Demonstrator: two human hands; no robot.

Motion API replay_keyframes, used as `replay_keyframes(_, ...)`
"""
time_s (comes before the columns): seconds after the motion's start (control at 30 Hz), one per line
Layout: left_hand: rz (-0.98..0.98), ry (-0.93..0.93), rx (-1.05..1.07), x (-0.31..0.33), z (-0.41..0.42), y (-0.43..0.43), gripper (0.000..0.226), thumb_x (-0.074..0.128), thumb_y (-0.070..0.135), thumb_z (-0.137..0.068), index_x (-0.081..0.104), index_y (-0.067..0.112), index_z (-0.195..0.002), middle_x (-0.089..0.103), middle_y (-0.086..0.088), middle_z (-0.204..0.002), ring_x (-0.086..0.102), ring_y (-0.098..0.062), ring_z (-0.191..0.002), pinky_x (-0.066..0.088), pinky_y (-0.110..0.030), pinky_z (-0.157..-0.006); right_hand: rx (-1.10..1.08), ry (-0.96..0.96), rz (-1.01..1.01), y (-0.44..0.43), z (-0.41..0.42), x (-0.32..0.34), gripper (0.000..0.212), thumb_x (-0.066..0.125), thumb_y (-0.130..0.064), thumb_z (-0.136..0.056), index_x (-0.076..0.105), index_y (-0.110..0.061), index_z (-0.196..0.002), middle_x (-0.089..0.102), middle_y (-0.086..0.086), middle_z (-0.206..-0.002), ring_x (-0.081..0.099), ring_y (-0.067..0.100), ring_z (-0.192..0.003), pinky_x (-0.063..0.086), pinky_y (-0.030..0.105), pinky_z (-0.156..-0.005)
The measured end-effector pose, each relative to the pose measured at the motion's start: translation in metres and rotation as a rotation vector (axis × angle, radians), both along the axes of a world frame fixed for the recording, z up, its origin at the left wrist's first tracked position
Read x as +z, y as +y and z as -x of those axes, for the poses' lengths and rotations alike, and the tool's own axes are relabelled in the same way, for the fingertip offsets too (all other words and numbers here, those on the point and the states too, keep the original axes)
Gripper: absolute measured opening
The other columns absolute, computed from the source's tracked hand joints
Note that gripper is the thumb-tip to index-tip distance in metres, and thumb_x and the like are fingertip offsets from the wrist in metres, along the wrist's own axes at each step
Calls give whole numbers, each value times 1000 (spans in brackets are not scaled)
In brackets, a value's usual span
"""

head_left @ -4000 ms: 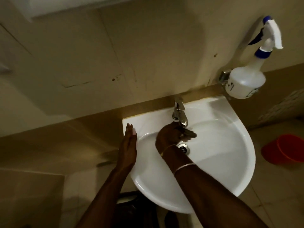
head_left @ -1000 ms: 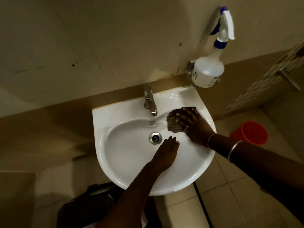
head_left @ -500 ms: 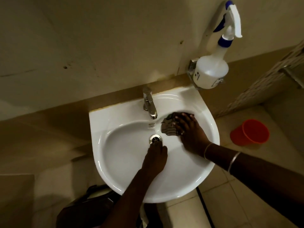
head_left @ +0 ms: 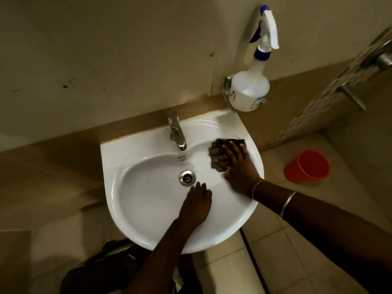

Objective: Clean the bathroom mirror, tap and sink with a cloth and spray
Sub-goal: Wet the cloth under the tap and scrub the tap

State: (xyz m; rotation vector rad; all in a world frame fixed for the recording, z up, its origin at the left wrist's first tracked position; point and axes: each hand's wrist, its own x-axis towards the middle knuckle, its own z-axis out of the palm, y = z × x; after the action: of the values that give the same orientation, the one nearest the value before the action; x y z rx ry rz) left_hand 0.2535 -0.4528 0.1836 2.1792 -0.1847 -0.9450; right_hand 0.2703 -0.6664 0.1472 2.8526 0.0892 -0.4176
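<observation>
Sink (head_left: 244, 219) is the work surface: a white wall-mounted basin, its bowl holding no objects, with only the drain (head_left: 187, 178) at its centre. Your right hand (head_left: 239, 168) lies flat, fingers spread, pressing the cloth (head_left: 216, 151) against the upper right shoulder of the basin, between the tap (head_left: 177, 134) and the right rim. The cloth is dark and bunched, and its longer side runs roughly from the rim down toward the bowl. Uncleaned basin lies to the left of and below the cloth, so the coming stroke probably runs leftward, along the bowl wall toward the drain. Your left hand (head_left: 196, 203) rests open, palm down, inside the bowl just below the drain; it holds nothing and sits in the path of that stroke, so move it clear first. The spray bottle (head_left: 250, 90) stands in a wall holder above the sink's right corner, nearer your right hand. An orange cup (head_left: 307, 166) stands on the floor, well apart.
</observation>
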Motion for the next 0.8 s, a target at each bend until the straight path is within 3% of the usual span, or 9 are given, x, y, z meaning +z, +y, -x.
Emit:
replay_keyframes(0.1, -19, -3, -19, 8, 8, -1, 50, 35, 28, -110, 38, 5, -154, 30, -15, -165, 26, -33, -153, 23, -42, -123, -117, 50, -46, 2, 22, 16, 74, 23, -66, -90, 32, -39, -158, -4, 18, -171, -20, 47, -153, -23, 63, -118)
replay_keyframes(0.23, -107, -25, -108, 14, 17, 12, 45, 41, 30, -108, 49, 6, -145, 43, -18, -155, 40, -36, -143, 36, -41, -111, -213, 284, -16, 30, 47, 23, 85, 5, -79, -85, -2, -42, -161, -26, 20, -165, -33, 54, -146, -28, 72, -109)
replay_keyframes(0.33, -184, -78, -202, 12, 21, 29, 43, 90, 38, -68, 79, 12, -100, 74, -13, -108, 74, -31, -99, 61, -41, -78, -246, 412, -102, 58, 65, 28, 84, 12, -84, -89, -6, -43, -161, -19, 25, -167, -29, 56, -146, -29, 73, -108)
replay_keyframes(0.37, -286, -189, -251, 4, 20, 36, 47, 94, 42, -60, 81, 13, -94, 76, -13, -102, 76, -31, -93, 63, -40, -74, -250, 447, -148, 72, 68, 29, 84, 13, -84, -89, -8, -45, -160, -18, 25, -167, -27, 57, -147, -29, 73, -107)
replay_keyframes(0.43, -359, -183, -371, 1, 23, 49, 49, 66, 38, -95, 63, 9, -135, 53, -23, -147, 53, -43, -135, 45, -54, -108, -265, 513, -234, 102, 73, 28, 78, 13, -82, -92, -8, -47, -158, -18, 26, -166, -25, 58, -147, -26, 74, -107)
replay_keyframes(0.5, -366, -176, -347, -4, 17, 67, 50, 33, 28, -110, 34, 10, -156, 20, -16, -168, 20, -41, -154, 19, -54, -123, -286, 564, -316, 138, 74, 19, 76, 16, -77, -94, -8, -45, -159, -19, 27, -166, -25, 58, -146, -24, 77, -108)
replay_keyframes(0.67, -229, -221, -99, 3, -1, 115, 49, 28, 31, -109, 37, 26, -157, 30, -2, -167, 23, -26, -155, 15, -46, -127, -351, 477, -460, 238, 52, 0, 92, 42, -56, -102, -13, -14, -162, -19, 21, -167, -18, 51, -152, -24, 66, -109)
replay_keyframes(0.77, -206, -289, -19, 16, -12, 137, 43, 34, 26, -109, 49, 17, -149, 49, -9, -154, 42, -31, -145, 30, -46, -121, -127, 372, -693, 272, 35, -13, 85, 49, -43, -105, 2, 0, -162, 0, 29, -168, 0, 48, -155, -9, 54, -122)
replay_keyframes(0.8, -208, -327, -20, 18, -15, 143, 44, 33, 28, -108, 51, 16, -146, 52, -12, -150, 46, -33, -141, 34, -48, -118, -24, 367, -680, 277, 30, -15, 88, 47, -48, -105, 0, 0, -161, -1, 33, -166, -2, 51, -154, -7, 58, -124)
